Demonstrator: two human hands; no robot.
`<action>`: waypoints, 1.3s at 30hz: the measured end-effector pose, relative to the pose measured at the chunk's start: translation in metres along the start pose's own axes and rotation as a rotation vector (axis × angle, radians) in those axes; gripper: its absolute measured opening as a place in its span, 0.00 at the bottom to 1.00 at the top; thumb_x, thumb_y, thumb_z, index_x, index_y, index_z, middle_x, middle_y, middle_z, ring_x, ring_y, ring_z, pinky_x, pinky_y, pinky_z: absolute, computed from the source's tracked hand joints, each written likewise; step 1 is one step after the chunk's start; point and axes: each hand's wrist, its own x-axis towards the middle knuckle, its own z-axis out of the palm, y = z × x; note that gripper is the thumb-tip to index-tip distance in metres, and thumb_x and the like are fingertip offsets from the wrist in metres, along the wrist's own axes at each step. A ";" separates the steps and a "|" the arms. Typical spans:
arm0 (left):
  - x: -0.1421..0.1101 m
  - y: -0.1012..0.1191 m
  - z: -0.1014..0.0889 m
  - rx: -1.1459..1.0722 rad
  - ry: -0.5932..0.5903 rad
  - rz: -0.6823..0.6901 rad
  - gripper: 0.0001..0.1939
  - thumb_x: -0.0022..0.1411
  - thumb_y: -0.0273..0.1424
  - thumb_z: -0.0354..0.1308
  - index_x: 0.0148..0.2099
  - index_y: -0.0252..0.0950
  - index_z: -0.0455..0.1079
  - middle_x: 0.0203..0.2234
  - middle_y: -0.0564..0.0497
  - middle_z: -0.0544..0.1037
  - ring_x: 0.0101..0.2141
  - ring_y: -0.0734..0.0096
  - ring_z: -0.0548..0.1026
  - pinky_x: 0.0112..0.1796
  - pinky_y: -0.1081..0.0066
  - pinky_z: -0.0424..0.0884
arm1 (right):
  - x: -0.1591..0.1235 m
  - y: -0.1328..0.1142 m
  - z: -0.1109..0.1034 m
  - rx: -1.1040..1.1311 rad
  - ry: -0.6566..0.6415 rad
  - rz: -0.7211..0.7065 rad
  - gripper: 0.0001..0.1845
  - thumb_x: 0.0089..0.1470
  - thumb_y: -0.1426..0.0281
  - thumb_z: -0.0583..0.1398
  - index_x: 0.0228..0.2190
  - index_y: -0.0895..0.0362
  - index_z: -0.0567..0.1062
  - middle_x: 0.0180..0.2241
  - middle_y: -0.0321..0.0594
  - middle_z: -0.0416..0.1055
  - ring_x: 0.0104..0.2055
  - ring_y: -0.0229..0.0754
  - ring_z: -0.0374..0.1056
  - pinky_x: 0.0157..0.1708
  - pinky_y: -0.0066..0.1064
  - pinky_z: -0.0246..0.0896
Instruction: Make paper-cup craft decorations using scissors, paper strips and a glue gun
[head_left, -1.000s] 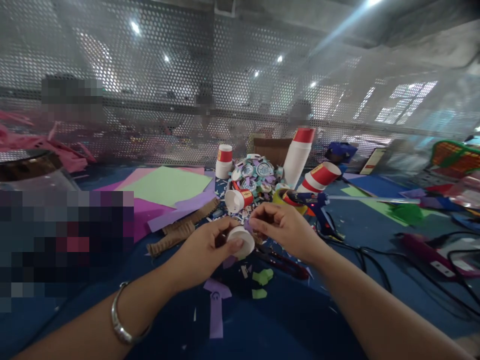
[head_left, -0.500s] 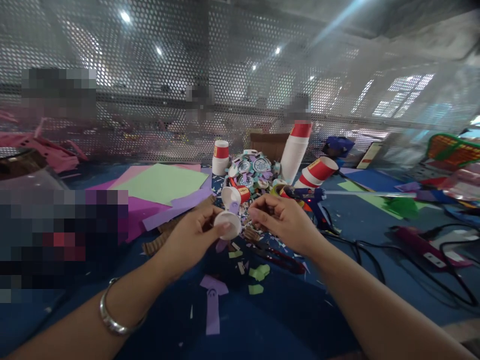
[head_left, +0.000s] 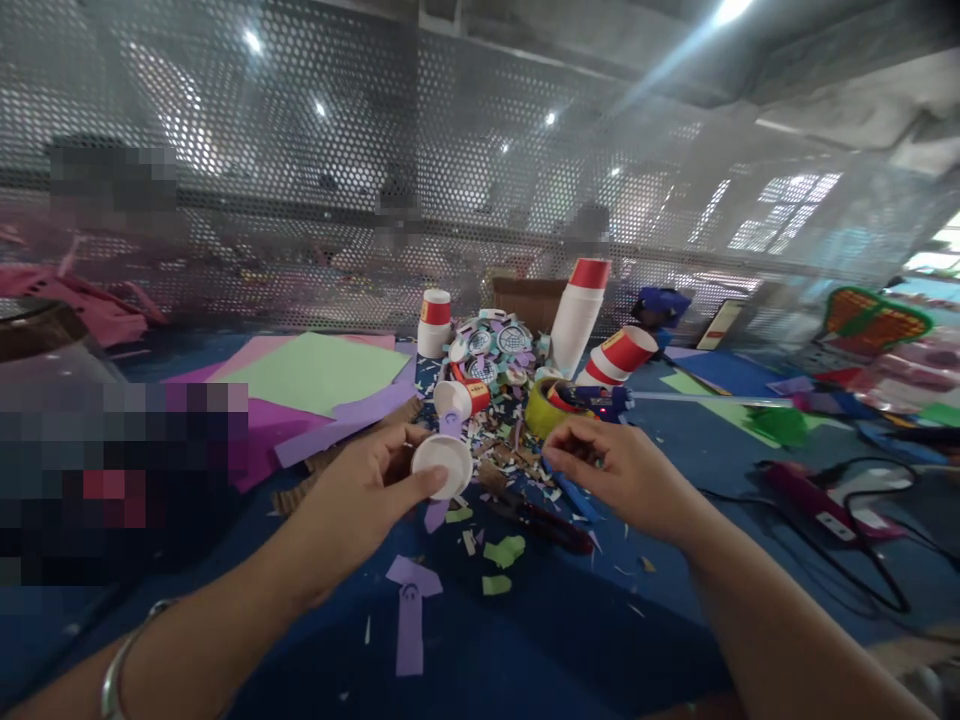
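In the head view, the yellow tape roll [head_left: 541, 408] is on the blue table [head_left: 570, 640]. To the left of this roll and nearer to the person, the left hand [head_left: 352, 495] is gripping a small white cup [head_left: 444, 468] between thumb and fingers, with its round opening turned to the camera. Purple paper [head_left: 451, 423] is sticking out at the top of this cup. The right hand [head_left: 637, 480] is in front of the roll and a little right; its fingers are curled, near a thin blue piece [head_left: 576, 495], but I cannot tell if they grip it.

The glue gun [head_left: 606, 402] is just right of the roll. A red and white cup [head_left: 466, 399] lies to the left of it, and behind are a tall cup stack [head_left: 579, 320] and, more to the left, a decorated heap [head_left: 496, 348]. A tool with dark red handles [head_left: 561, 528] lies in front of the roll, among paper scraps [head_left: 504, 550].
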 end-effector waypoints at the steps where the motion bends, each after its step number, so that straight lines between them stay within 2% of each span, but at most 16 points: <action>1: 0.000 -0.006 0.000 0.014 0.009 -0.024 0.19 0.59 0.39 0.61 0.50 0.36 0.69 0.40 0.47 0.79 0.40 0.63 0.73 0.38 0.67 0.64 | -0.004 0.003 -0.001 -0.012 -0.006 0.015 0.11 0.60 0.63 0.56 0.29 0.55 0.73 0.25 0.34 0.70 0.25 0.36 0.62 0.24 0.27 0.55; 3: 0.002 -0.017 0.000 0.019 0.008 -0.064 0.21 0.60 0.40 0.60 0.52 0.36 0.68 0.40 0.48 0.78 0.38 0.63 0.72 0.36 0.67 0.64 | -0.011 0.009 -0.001 -0.026 -0.002 0.039 0.12 0.60 0.63 0.56 0.28 0.55 0.73 0.24 0.34 0.70 0.24 0.36 0.63 0.23 0.27 0.55; 5: 0.005 -0.025 -0.002 0.002 -0.003 -0.060 0.21 0.61 0.40 0.59 0.54 0.37 0.67 0.42 0.47 0.78 0.40 0.63 0.72 0.39 0.66 0.65 | -0.017 0.015 -0.002 -0.052 0.043 0.059 0.12 0.60 0.62 0.56 0.29 0.54 0.73 0.24 0.34 0.71 0.24 0.37 0.65 0.23 0.27 0.57; 10: 0.010 -0.033 -0.006 0.050 0.042 -0.028 0.23 0.62 0.41 0.58 0.57 0.38 0.67 0.43 0.48 0.79 0.41 0.63 0.72 0.44 0.66 0.64 | -0.026 0.035 -0.012 -0.152 0.325 0.112 0.12 0.58 0.58 0.58 0.34 0.53 0.74 0.29 0.38 0.75 0.29 0.41 0.71 0.28 0.30 0.64; 13: 0.012 -0.034 -0.008 -0.019 0.052 -0.064 0.25 0.62 0.43 0.58 0.59 0.39 0.67 0.45 0.48 0.79 0.40 0.64 0.72 0.45 0.65 0.64 | -0.026 0.054 -0.018 -0.213 0.509 0.184 0.14 0.54 0.56 0.59 0.35 0.54 0.75 0.31 0.41 0.75 0.30 0.43 0.71 0.34 0.36 0.67; 14: 0.013 -0.034 -0.007 -0.058 0.050 -0.081 0.26 0.62 0.44 0.58 0.59 0.39 0.67 0.45 0.48 0.78 0.39 0.64 0.71 0.45 0.65 0.64 | -0.025 0.062 -0.019 -0.209 0.531 0.222 0.16 0.53 0.55 0.60 0.35 0.54 0.74 0.32 0.42 0.75 0.31 0.45 0.72 0.34 0.37 0.67; 18: 0.011 -0.033 -0.006 -0.205 0.014 -0.113 0.26 0.61 0.44 0.59 0.58 0.38 0.70 0.47 0.47 0.78 0.41 0.64 0.71 0.47 0.65 0.65 | -0.013 0.088 -0.017 -0.052 0.486 0.339 0.24 0.44 0.50 0.64 0.36 0.55 0.73 0.33 0.46 0.77 0.35 0.51 0.73 0.36 0.42 0.68; 23: 0.007 -0.029 -0.003 -0.337 -0.019 -0.156 0.27 0.60 0.43 0.61 0.59 0.38 0.70 0.47 0.47 0.77 0.41 0.65 0.70 0.43 0.68 0.66 | 0.009 0.103 -0.007 0.061 0.392 0.308 0.23 0.46 0.52 0.64 0.38 0.56 0.75 0.35 0.45 0.80 0.36 0.51 0.75 0.36 0.38 0.69; 26: 0.006 -0.028 -0.002 -0.389 -0.032 -0.164 0.24 0.60 0.41 0.62 0.56 0.38 0.72 0.46 0.48 0.77 0.39 0.67 0.70 0.42 0.70 0.67 | 0.014 0.103 -0.003 0.084 0.408 0.313 0.23 0.47 0.52 0.63 0.37 0.57 0.76 0.32 0.43 0.80 0.36 0.50 0.75 0.33 0.35 0.68; 30: 0.006 -0.026 -0.001 -0.410 -0.052 -0.167 0.22 0.58 0.38 0.64 0.54 0.39 0.74 0.43 0.49 0.77 0.36 0.69 0.69 0.40 0.70 0.66 | 0.009 0.096 -0.002 0.058 0.491 0.382 0.23 0.45 0.49 0.63 0.27 0.58 0.76 0.17 0.37 0.72 0.21 0.44 0.67 0.20 0.32 0.59; 33: 0.005 -0.025 -0.001 -0.442 -0.071 -0.155 0.20 0.59 0.36 0.63 0.53 0.39 0.74 0.40 0.49 0.78 0.35 0.69 0.69 0.41 0.69 0.66 | 0.001 0.085 -0.004 0.027 0.581 0.413 0.24 0.45 0.48 0.63 0.21 0.57 0.74 0.15 0.37 0.69 0.19 0.43 0.63 0.19 0.32 0.55; 36: 0.004 -0.022 -0.002 -0.496 -0.074 -0.157 0.16 0.59 0.34 0.62 0.50 0.37 0.75 0.43 0.47 0.77 0.37 0.68 0.69 0.41 0.70 0.66 | -0.008 0.069 -0.002 0.017 0.643 0.408 0.24 0.46 0.48 0.62 0.17 0.56 0.73 0.15 0.39 0.70 0.20 0.43 0.65 0.21 0.32 0.58; 38: 0.003 -0.021 -0.002 -0.515 -0.070 -0.161 0.15 0.60 0.33 0.61 0.49 0.36 0.76 0.43 0.47 0.77 0.38 0.67 0.68 0.40 0.71 0.66 | -0.014 0.056 0.002 0.031 0.589 0.327 0.26 0.50 0.49 0.60 0.13 0.55 0.70 0.18 0.40 0.72 0.22 0.43 0.67 0.23 0.31 0.59; 39: 0.003 -0.021 -0.003 -0.516 -0.066 -0.165 0.15 0.61 0.33 0.61 0.49 0.36 0.76 0.42 0.46 0.76 0.38 0.67 0.68 0.40 0.71 0.66 | -0.017 0.049 0.005 0.023 0.502 0.285 0.27 0.52 0.50 0.59 0.13 0.55 0.70 0.19 0.41 0.73 0.24 0.43 0.68 0.23 0.31 0.60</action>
